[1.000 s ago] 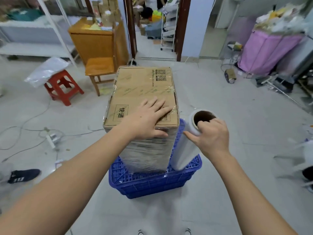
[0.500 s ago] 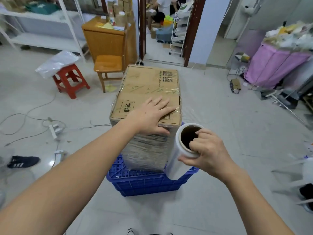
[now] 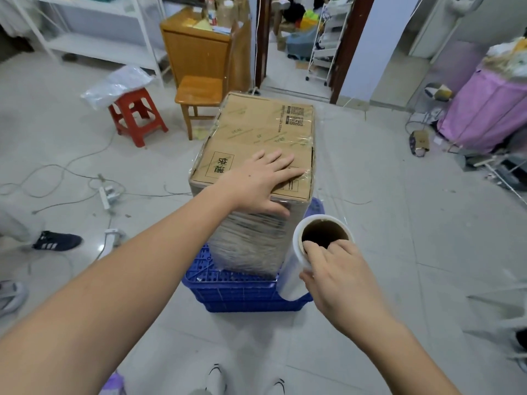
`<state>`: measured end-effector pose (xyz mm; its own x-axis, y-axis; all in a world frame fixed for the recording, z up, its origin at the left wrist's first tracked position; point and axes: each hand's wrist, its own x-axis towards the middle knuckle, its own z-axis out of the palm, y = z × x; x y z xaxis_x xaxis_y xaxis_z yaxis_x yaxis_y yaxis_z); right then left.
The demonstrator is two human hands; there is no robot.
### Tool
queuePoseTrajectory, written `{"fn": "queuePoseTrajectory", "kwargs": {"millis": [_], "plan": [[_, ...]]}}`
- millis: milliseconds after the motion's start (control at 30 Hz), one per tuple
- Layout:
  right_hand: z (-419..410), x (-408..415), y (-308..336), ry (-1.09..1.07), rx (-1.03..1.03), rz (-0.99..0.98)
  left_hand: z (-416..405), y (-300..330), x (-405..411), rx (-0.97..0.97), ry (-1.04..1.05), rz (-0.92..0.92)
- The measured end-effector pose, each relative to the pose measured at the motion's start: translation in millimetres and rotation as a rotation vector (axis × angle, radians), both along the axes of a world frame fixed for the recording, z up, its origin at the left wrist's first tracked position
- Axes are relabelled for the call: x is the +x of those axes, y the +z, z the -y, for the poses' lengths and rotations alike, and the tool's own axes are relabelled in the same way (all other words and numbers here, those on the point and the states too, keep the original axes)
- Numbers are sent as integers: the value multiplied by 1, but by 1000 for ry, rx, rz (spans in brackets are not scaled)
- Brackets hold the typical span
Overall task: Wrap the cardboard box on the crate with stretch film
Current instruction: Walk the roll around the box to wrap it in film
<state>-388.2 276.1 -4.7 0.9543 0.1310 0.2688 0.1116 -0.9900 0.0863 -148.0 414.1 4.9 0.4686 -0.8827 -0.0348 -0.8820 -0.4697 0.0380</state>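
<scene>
Your right grip (image 3: 339, 277) holds the film roll (image 3: 308, 249) by its top rim, fingers inside the core. Just left of it, your left grip (image 3: 259, 183) lies flat, fingers spread, on the film-wrapped box (image 3: 256, 132), which stands on the blue crate (image 3: 242, 292).

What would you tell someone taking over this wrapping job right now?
Left hand: flat on top of the brown cardboard box, steadying it.
Right hand: gripping the top of the clear stretch film roll, fingers hooked into its cardboard core.
Box stands upright on the blue plastic crate; the roll is upright at the box's near right corner.
Done: film layers cover the near side.
Left: keep circling; how far the far sides are covered cannot be seen.
</scene>
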Motion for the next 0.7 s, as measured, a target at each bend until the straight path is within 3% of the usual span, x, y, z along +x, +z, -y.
{"fn": "queuePoseTrajectory", "kwargs": {"millis": [200,267,367,567,700], "plan": [[-24,4,19,-235,82,-21,0,0,-2,-25,-5,12],[-32,6,24,-342,78,-101,0,1,-3,-22,3,22],[-42,10,26,-558,241,-281,-2,1,-3,-30,0,19],[-53,32,13,-958,106,-163,-4,0,-4,-138,-5,7],[-55,35,8,-984,67,-133,-3,-2,-4,-162,-16,51]]}}
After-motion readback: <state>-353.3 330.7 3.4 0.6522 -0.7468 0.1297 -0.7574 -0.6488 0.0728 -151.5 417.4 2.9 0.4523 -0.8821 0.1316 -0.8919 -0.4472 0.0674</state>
